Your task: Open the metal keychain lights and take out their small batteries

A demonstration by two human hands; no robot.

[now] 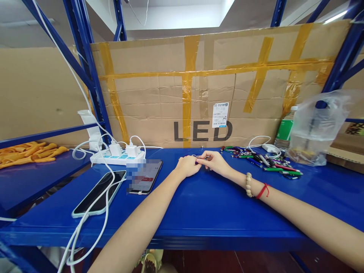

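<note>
My left hand and my right hand meet over the middle of the blue shelf, near its back. Both are closed, with the fingertips together around a small slim thing that looks like a pen; only bits of purple and silver show, and the fingers cover the rest. To the right of my hands lies a loose heap of pens in green, red, blue, black and silver. A beaded bracelet and a red string are on my right wrist.
On the left lie a pale-edged phone and a lit phone, with white cables and a power strip. A water bottle and a plastic bag stand at the right. A taped cardboard sheet closes the back.
</note>
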